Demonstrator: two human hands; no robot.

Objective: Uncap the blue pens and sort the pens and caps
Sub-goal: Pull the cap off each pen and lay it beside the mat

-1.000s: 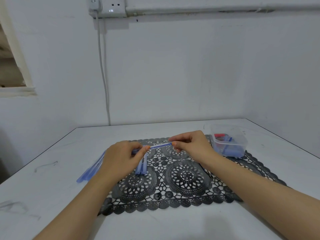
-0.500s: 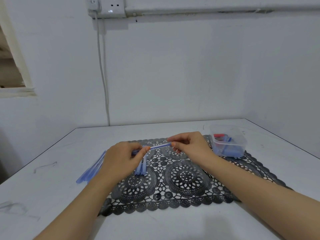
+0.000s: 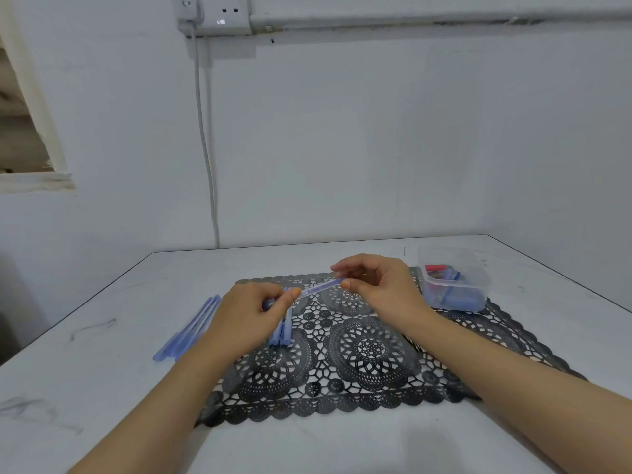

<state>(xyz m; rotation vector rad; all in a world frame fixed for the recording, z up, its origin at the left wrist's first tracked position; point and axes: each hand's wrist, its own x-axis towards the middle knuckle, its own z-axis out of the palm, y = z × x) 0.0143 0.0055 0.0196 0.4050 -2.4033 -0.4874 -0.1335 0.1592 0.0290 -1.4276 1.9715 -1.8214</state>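
Several blue pens (image 3: pixel 191 328) lie side by side on the table (image 3: pixel 102 388), just left of the black lace mat (image 3: pixel 359 364), and I judge them already uncapped. The clear tub (image 3: pixel 482 282) on the mat's far right corner holds blue bits and one red, likely caps. So sorting looks underway, not finished. One blue pen (image 3: pixel 321 287) is held above the mat: the left grip (image 3: pixel 249 316) is clamped on one end and the right grip (image 3: pixel 379 285) pinches the other, apparently to pull the cap. More blue pieces (image 3: pixel 282 331) poke out below the left grip; pens or caps, I cannot tell. The left palm hides their number, and the tub's contents blur.
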